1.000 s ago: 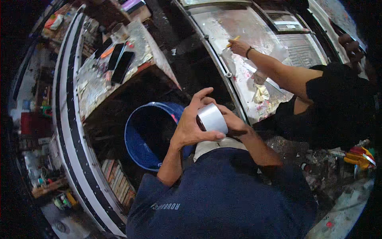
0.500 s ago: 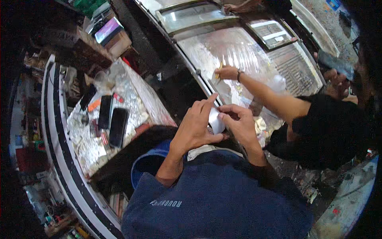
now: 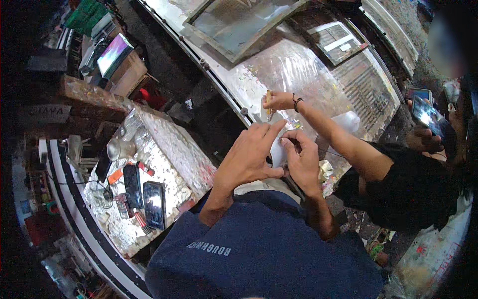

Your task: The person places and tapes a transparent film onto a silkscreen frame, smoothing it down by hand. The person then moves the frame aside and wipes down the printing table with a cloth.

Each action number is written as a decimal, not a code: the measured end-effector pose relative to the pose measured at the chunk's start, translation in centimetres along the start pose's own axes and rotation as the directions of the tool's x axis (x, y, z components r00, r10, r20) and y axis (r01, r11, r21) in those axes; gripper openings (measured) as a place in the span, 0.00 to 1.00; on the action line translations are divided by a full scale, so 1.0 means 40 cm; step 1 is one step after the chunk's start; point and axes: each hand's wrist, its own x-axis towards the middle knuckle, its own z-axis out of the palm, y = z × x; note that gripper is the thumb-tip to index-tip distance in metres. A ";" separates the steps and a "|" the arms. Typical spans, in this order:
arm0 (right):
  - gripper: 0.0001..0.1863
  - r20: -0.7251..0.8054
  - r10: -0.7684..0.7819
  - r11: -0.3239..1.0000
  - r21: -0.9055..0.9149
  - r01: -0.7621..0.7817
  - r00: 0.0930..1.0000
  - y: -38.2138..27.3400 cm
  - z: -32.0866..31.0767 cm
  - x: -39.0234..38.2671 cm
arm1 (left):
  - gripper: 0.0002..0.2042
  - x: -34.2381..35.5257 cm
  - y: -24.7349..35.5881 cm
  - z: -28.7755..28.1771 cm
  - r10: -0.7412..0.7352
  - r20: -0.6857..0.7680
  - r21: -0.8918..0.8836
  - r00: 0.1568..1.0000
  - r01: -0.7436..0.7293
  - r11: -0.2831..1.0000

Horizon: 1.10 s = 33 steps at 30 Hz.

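In front of my body, my left hand [image 3: 246,159] is curved round a wide silver-white tape roll [image 3: 276,149], gripping it. My right hand [image 3: 303,162] pinches at the roll's near right edge with thumb and forefinger; much of the roll is hidden by both hands. Just beyond it, a co-worker's hand [image 3: 279,101] holds a yellow-handled tool [image 3: 269,99] over a long, paint-stained worktable [image 3: 239,74].
A cluttered side table [image 3: 174,144] at left bears phones [image 3: 155,204] and small items. Screen frames [image 3: 234,25] lie on the long table. The co-worker [image 3: 408,194] is close on my right, with another hand [image 3: 425,139] holding a phone [image 3: 428,119] farther right.
My right hand has come round to pinch the roll's edge, while my left stays wrapped on it. The view has shifted, showing more of both tables; the blue bucket is out of sight.
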 end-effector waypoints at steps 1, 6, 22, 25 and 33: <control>0.05 -0.015 -0.056 0.997 -0.054 0.055 0.998 0.003 -0.004 0.017 | 0.49 0.022 -0.002 -0.002 0.002 0.034 0.010 0.999 -0.002 1.000; 0.06 -0.078 -0.266 0.950 -0.188 0.248 0.961 0.004 -0.051 0.091 | 0.50 0.148 0.005 -0.012 0.054 0.117 0.108 0.992 -0.066 0.992; 0.03 -0.368 -0.130 0.989 -0.113 0.095 0.921 -0.008 -0.142 0.197 | 0.40 0.423 -0.001 -0.075 0.277 0.281 -0.133 0.919 -0.248 0.959; 0.05 -0.379 -0.185 0.982 -0.112 0.154 0.907 -0.005 -0.138 0.233 | 0.35 0.468 -0.021 -0.084 0.307 0.259 -0.174 0.916 -0.269 0.947; 0.08 -0.422 -0.050 0.995 -0.097 0.009 0.905 0.048 -0.101 0.343 | 0.28 0.765 -0.300 -0.228 0.083 -0.311 -0.394 0.947 -0.208 0.895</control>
